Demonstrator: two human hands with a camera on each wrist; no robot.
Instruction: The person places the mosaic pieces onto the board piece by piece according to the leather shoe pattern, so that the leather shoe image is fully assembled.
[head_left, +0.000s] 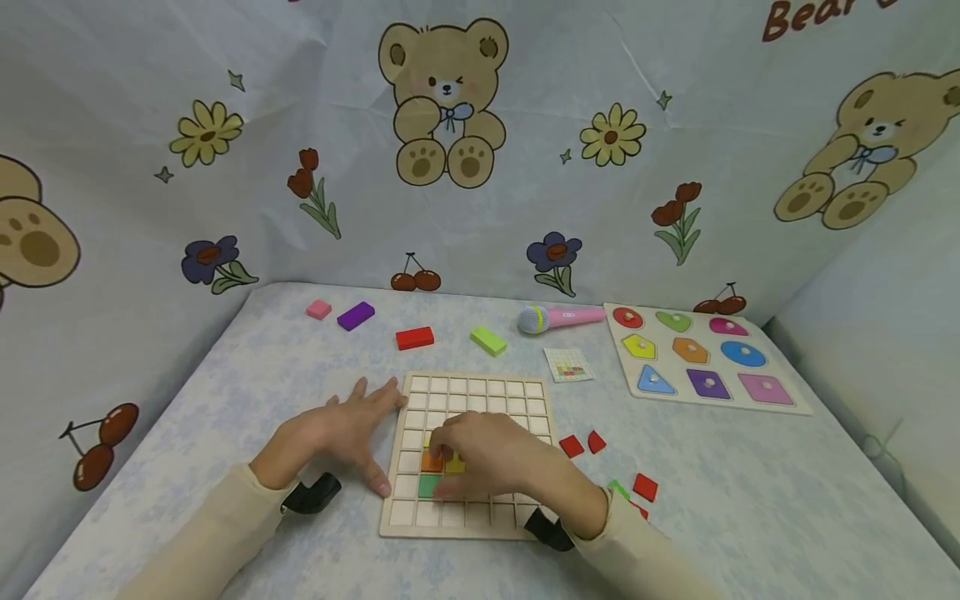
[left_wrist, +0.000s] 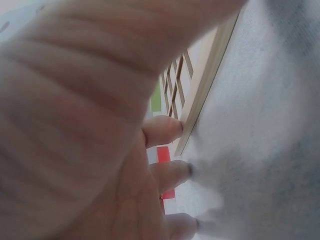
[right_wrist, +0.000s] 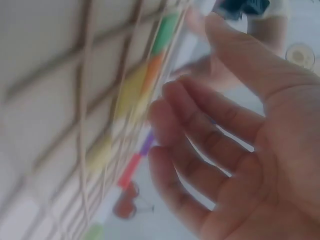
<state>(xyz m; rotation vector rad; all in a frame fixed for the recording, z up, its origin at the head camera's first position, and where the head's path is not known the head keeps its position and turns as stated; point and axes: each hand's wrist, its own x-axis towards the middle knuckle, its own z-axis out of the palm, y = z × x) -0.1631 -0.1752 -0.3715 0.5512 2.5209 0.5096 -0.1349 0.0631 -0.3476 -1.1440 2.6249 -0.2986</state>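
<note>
A wooden grid board (head_left: 450, 533) lies flat on the table. My left hand (head_left: 341, 429) is spread at its left edge, thumb and fingertips by the rim. In the left wrist view, one finger (left_wrist: 164, 131) meets the board's side. Above the board's lower middle hovers my right hand (head_left: 491, 454), its fingers gently bent. In the right wrist view its thumb (right_wrist: 240, 55) stands apart from the fingers, with nothing held between them. Beside that hand, a green square (head_left: 428, 486), an orange square (head_left: 431, 462) and yellow pieces (head_left: 454, 465) sit in the grid; the hand partly hides them.
Right of the board lie several red pieces (head_left: 571, 447) and a green piece (head_left: 619, 489), partly behind the right arm. Behind it are coloured blocks (head_left: 415, 337), a small pattern card (head_left: 567, 365) and a pink toy microphone (head_left: 562, 318). A shape puzzle (head_left: 765, 406) stands back right.
</note>
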